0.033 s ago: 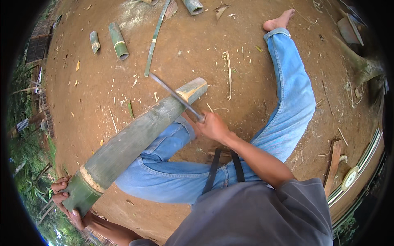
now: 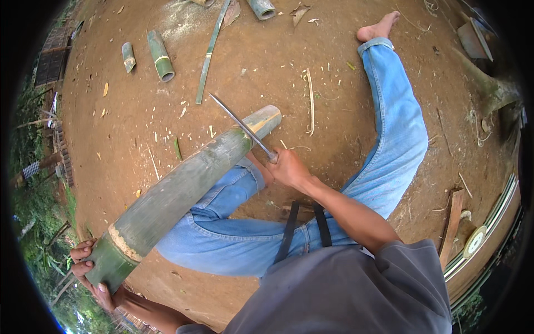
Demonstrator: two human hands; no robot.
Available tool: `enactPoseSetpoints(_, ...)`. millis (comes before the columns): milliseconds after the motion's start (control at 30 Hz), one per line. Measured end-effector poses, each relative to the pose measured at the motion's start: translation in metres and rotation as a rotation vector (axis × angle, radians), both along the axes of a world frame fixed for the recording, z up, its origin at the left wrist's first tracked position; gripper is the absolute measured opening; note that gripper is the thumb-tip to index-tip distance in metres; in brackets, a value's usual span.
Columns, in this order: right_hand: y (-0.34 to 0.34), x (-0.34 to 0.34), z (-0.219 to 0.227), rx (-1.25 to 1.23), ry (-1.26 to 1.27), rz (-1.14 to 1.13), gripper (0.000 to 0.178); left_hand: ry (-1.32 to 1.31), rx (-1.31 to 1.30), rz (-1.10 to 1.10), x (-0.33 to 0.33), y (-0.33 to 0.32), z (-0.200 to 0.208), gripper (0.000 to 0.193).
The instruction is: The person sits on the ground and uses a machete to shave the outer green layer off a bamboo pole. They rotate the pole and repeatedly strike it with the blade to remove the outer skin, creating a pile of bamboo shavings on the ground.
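Delta first: blade of the long knife (image 2: 231,116) has swung, tip now a bit farther out and to the right; right hand (image 2: 292,168) has barely moved. Bamboo culm (image 2: 178,189) hasn't shifted. My read: a small stroke at the node near the far end, workpiece held steady, nothing split off. Culm runs diagonally from near left to far right, across the person's left leg in blue jeans (image 2: 222,192); pale scraped patch at the far end, rough tan ring at the near node. Right hand is closed around the knife handle. Left hand (image 2: 100,284) is curled around the culm's near end, thumb on the near side, fingers over the left edge. Blade crosses the culm; can't tell how far it bites, if at all. Surface: brown dirt ground (image 2: 334,122), littered with pale chips and dry leaves. Far left, two short bamboo pieces, the smaller (image 2: 128,57) left of the larger (image 2: 161,55); long green bamboo strip (image 2: 209,55) just right of them. Thin pale sliver (image 2: 310,103) beyond the right hand. Surroundings: outdoors; green foliage (image 2: 33,206) along the left rim, tree root (image 2: 495,89) far right, wooden plank (image 2: 451,222) and pale round disc (image 2: 474,242) near right; rim too dark for more.
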State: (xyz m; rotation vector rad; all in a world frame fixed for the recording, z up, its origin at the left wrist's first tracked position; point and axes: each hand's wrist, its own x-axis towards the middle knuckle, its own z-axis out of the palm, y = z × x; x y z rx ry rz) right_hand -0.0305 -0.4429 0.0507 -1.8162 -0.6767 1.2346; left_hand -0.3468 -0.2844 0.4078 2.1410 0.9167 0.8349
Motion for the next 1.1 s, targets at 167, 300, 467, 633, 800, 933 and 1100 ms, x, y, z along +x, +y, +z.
enactPoseSetpoints(167, -0.012, -0.002, -0.008, 0.044, -0.088, 0.107, 0.019, -0.038, 0.005, -0.019, -0.014, 0.004, -0.002, 0.041)
enactPoseSetpoints(300, -0.008, 0.005, 0.011, 0.027, -0.068, 0.148, 0.020, -0.067, -0.028, -0.034, -0.015, 0.004, -0.002, 0.042)
enactPoseSetpoints(467, 0.005, 0.013, -0.021, -0.087, -0.095, 0.108, 0.022, -0.057, -0.014, -0.045, -0.018, 0.005, 0.000, 0.042)
enactPoseSetpoints(633, -0.017, 0.009, 0.023, -0.035, -0.072, 0.349, 0.023, -0.054, -0.016, -0.070, -0.024, 0.005, -0.002, 0.041)
enactPoseSetpoints(800, -0.003, 0.027, -0.026, -0.184, -0.039, 0.115, 0.019, -0.064, 0.003, -0.086, -0.015, 0.015, -0.004, 0.038)
enactPoseSetpoints(933, -0.013, 0.022, 0.004, 0.017, -0.072, 0.237, 0.018, -0.040, 0.040, -0.106, -0.016, 0.007, -0.004, 0.036)
enactPoseSetpoints(1100, -0.010, 0.026, -0.012, -0.055, -0.096, 0.192, 0.020, -0.032, 0.044, -0.161, -0.012, 0.009, 0.002, 0.036)
